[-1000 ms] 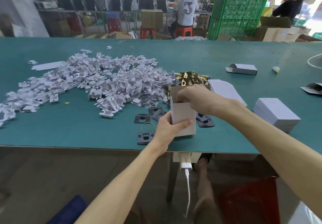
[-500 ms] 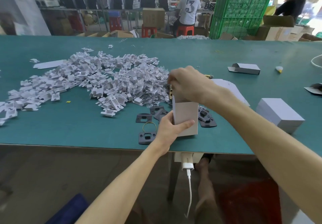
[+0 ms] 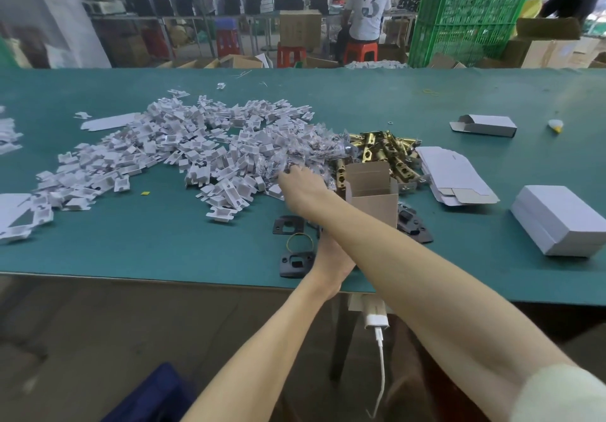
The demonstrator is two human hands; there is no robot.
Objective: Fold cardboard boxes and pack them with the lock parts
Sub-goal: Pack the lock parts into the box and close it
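An open cardboard box [image 3: 373,203] stands upright on the green table [image 3: 164,244], its top flaps up. My left hand [image 3: 331,257] is at the box's near side, its fingers hidden under my right forearm. My right hand [image 3: 296,184] reaches left across it, fingertips in the heap of small clear packets [image 3: 305,146]. Brass lock latches [image 3: 383,149] lie just behind the box. Black strike plates [image 3: 288,225] lie beside it. A wide heap of white plastic inserts [image 3: 164,149] spreads to the left.
Flat white box blanks [image 3: 449,172] lie right of the latches, and a stack of white boxes [image 3: 557,218] sits at the right edge. A folded box [image 3: 485,124] lies further back. A charger with cable [image 3: 375,318] hangs under the table's front edge.
My right hand left the top of the box and swung left to the packet heap, crossing over my left arm. The box and my left hand stayed in place.
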